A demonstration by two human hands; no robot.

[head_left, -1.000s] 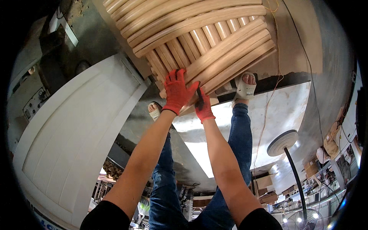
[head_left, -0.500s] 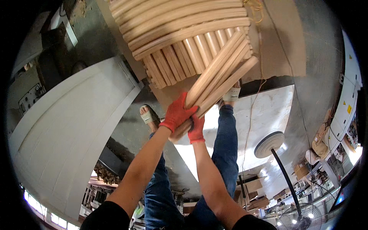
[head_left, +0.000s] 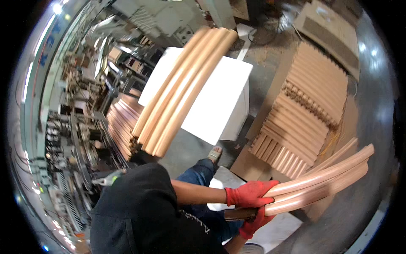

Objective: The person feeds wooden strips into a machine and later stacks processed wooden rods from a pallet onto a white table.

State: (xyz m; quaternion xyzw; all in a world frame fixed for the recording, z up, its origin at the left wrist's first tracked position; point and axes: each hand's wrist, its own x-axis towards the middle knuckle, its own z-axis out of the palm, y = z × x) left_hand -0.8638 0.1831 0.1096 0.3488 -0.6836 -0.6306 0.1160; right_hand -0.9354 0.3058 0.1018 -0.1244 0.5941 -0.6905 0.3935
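Both my hands wear red gloves and grip one bundle of long, smooth wooden rods near its close end. My left hand is closed over the top of the bundle. Lower down, my right hand wraps round the underside, its fingers partly hidden. From my hands the rods reach out to the right, with one thinner piece angled apart behind them. Left of my hands, several more wooden rods lie side by side across a white box-like table, their ends overhanging it.
Stacked wooden rods lie in crossed layers on cardboard on the floor at the right. Another rod pile stands at the left beside machinery. A flat board stack is at the far right.
My view has swung left, bringing the white table and machinery into sight. The bundle, still in both hands, has been carried away from directly before the floor stack and now points right.
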